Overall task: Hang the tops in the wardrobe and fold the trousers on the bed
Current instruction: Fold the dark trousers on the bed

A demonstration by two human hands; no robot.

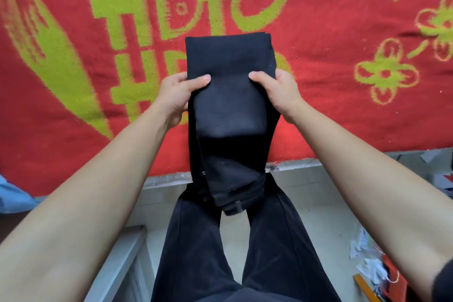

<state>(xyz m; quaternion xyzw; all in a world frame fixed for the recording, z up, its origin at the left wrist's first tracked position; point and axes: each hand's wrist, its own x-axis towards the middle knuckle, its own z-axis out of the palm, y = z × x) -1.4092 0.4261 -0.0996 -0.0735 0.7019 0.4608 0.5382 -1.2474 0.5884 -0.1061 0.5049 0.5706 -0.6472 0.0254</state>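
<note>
Forearms (98, 191), left hand (175, 97), right hand (282, 92) gripping black trousers (228, 56), red blanket (343, 117) beneath

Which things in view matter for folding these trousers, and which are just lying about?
In the job:
black trousers, partly folded
left hand and right hand, gripping the trousers' sides
red blanket on the bed

Lying about:
scattered papers on the floor, right
blue thing at the left edge, unclear what

black trousers (230, 95) part-folded, gripped by L hand (177, 95) & R hand (279, 92), red bed (343, 105)
</note>
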